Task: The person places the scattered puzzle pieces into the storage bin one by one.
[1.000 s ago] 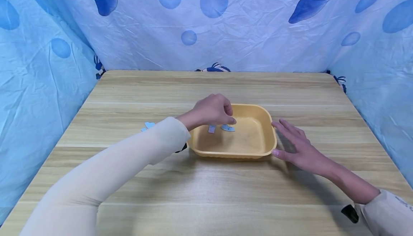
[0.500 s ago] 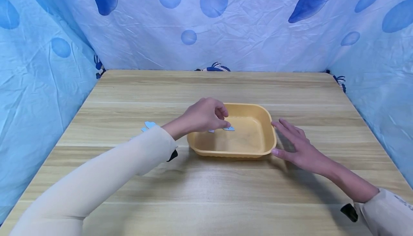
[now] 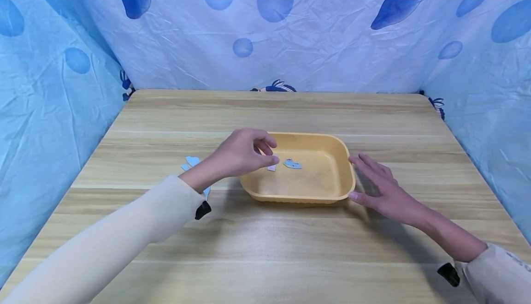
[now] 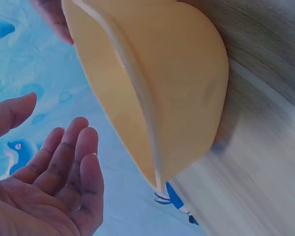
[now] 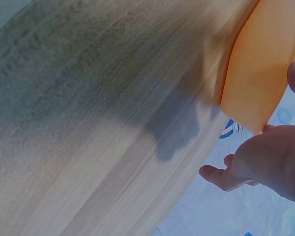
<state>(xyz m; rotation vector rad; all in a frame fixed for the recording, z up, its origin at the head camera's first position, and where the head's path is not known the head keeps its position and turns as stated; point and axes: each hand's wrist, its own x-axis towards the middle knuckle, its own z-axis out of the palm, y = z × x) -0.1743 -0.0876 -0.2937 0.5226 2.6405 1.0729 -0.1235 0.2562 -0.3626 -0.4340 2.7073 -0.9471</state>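
Observation:
My left hand (image 3: 242, 154) hovers over the left side of a yellow plastic tray (image 3: 298, 199). In the left wrist view its fingers (image 4: 91, 182) are loosely bent, with nothing between them and the thumb. Two small flat pieces lie in the tray: a light-blue one with dark marks (image 3: 292, 163) and a pale purple one (image 3: 272, 168), which my left thumb partly hides. Fingertips and thumb of my right hand (image 3: 383, 191) rest against the tray's right rim, fingers nearly straight. The right wrist view shows that thumb at the orange-looking tray wall (image 5: 260, 64).
Several flat light-blue pieces (image 3: 192, 160) lie on the wooden table (image 3: 282, 248) left of the tray, partly covered by my left forearm. Blue printed sheeting (image 3: 186, 41) closes off the back and both sides of the table.
My left hand has drawn back leftward from above the tray's middle, uncovering the blue piece inside. The right hand and the tray stay where they were.

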